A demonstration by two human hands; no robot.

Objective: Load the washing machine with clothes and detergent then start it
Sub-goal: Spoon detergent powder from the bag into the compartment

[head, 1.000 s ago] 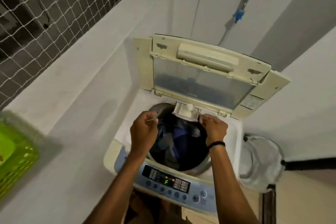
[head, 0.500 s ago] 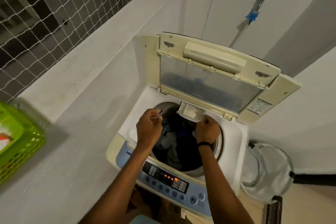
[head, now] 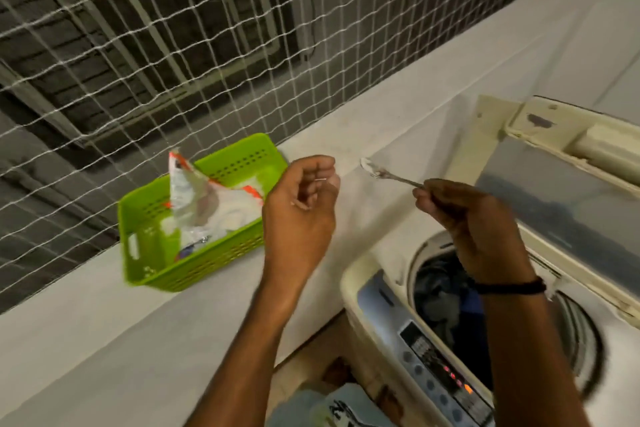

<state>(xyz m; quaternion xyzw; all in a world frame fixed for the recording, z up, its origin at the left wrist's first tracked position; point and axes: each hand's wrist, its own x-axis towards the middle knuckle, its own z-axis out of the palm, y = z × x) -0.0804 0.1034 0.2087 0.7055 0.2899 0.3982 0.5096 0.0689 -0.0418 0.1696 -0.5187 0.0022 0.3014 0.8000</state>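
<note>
Both hands have been drawn away from the washing machine point(head: 381, 291) toward the green basket point(head: 152, 253) at nine o'clock on the counter point(head: 86, 340). A spoon point(head: 388, 175) with white powder clinging to its bowl is pinched in the right hand point(head: 474, 218); the left hand point(head: 301, 215) is loosely curled and empty. The torn detergent packet point(head: 207, 204) stands inside the basket. Clothes point(head: 446, 298) are seen in the drum at four o'clock. Powder could be spilled on the counter if the spoon is tipped, or the limp packet knocked over.
</note>
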